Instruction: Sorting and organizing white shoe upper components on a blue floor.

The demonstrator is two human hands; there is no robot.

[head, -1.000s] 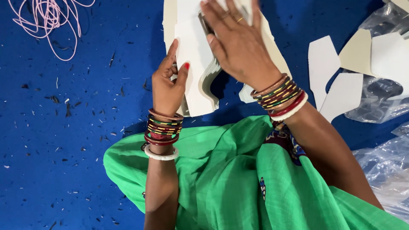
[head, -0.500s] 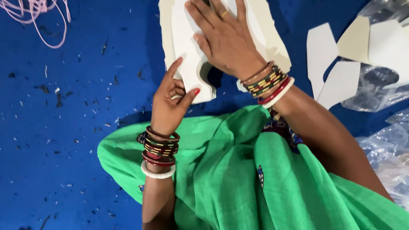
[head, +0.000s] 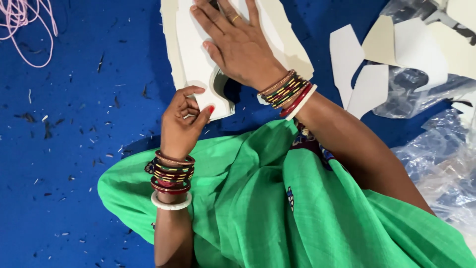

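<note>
A stack of off-white cut sheet pieces (head: 191,54) lies on the blue surface (head: 74,149) at the top centre. My right hand (head: 238,44) rests flat on the stack, fingers spread, pressing it down. My left hand (head: 182,124) pinches the stack's near corner between thumb and curled fingers. Both wrists carry several coloured bangles. Green cloth (head: 277,208) covers my lap below the hands.
More off-white cut shapes (head: 367,64) lie at the upper right, partly on crumpled clear plastic (head: 441,164). A pink cord (head: 25,25) coils at the top left. Small dark scraps dot the blue surface on the left.
The view has shifted, so the stack and hands sit lower and further right. My left hand has curled its fingers tighter on the stack's near corner. My right hand stays flat on top.
</note>
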